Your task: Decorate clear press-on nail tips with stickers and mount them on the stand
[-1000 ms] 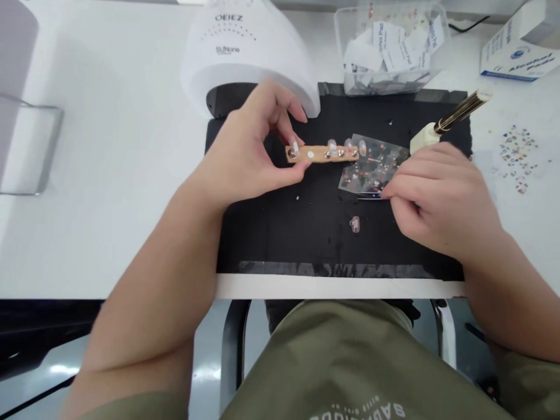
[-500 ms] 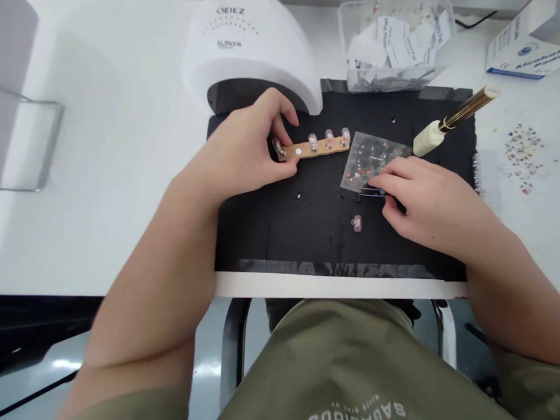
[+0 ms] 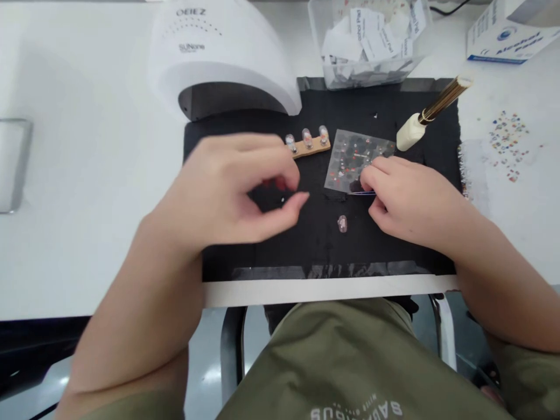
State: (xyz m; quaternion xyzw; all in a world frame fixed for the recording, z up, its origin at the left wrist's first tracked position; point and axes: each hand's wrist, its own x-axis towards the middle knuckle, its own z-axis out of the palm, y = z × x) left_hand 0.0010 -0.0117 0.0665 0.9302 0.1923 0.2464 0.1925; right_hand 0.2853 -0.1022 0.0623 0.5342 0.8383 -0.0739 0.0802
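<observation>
My left hand [image 3: 245, 192] hovers over the black mat [image 3: 271, 251], thumb and fingertips apart with nothing between them. It hides part of a wooden strip [image 3: 311, 148] that bears several clear press-on nails [image 3: 307, 139]. My right hand [image 3: 406, 198] is closed on a pair of thin tweezers [image 3: 361, 193], whose tips point left by the lower edge of a clear sticker sheet [image 3: 345, 160] with small coloured decorations. One loose pinkish nail tip [image 3: 342, 224] lies on the mat between my hands, apart from both.
A white nail lamp [image 3: 227, 58] stands behind my left hand. At the back are a clear bin [image 3: 367, 76] of alcohol pad packets and an alcohol pads box [image 3: 503, 35]. A cream bottle [image 3: 410, 133] with a gold cap stands right of the sheet. Scattered gems [image 3: 510, 143] lie far right.
My left hand has let go of the wooden strip and moved toward me. My right hand stays by the sticker sheet with the tweezers. The whole view has shifted slightly.
</observation>
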